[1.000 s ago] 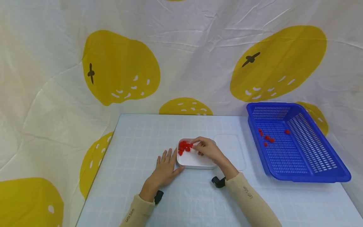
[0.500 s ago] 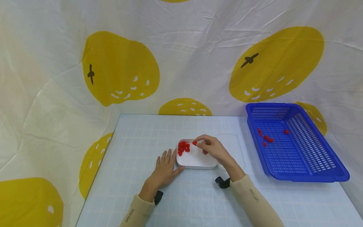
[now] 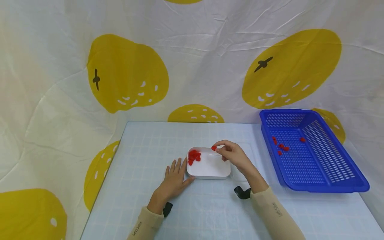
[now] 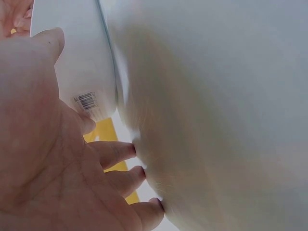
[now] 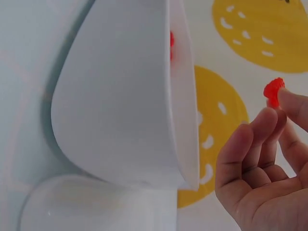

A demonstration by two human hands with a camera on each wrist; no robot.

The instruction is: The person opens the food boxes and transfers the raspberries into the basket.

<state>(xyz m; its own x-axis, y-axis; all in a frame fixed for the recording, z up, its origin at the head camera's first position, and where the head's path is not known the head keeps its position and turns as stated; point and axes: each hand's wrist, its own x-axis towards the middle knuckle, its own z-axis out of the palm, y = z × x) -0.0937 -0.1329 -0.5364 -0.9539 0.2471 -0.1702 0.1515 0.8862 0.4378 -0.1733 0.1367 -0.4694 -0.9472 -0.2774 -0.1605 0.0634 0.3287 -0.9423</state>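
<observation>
My right hand (image 3: pixel 235 155) pinches a small, bumpy red raspberry (image 5: pixel 274 91) between thumb and fingertips. It is held above the right back part of a white rectangular box (image 3: pixel 213 168) with rounded corners. Several more red raspberries (image 3: pixel 192 156) are heaped at the left end inside that box. Against the box's left side, my left hand (image 3: pixel 174 183) lies on the table with its fingers spread, its thumb along the front corner. The left wrist view shows its fingers (image 4: pixel 120 150) at the table surface and a barcode label on the box's side.
To the right, a blue slotted basket (image 3: pixel 325 185) holds several red raspberries (image 3: pixel 283 146) on its left and one group farther in. A clear lid (image 3: pixel 250 156) lies flat right of the box. A fruit-print cloth (image 3: pixel 207 76) hangs behind the table.
My right hand has risen and moved right from the heap, carrying one raspberry with it. The left hand has stayed beside the box.
</observation>
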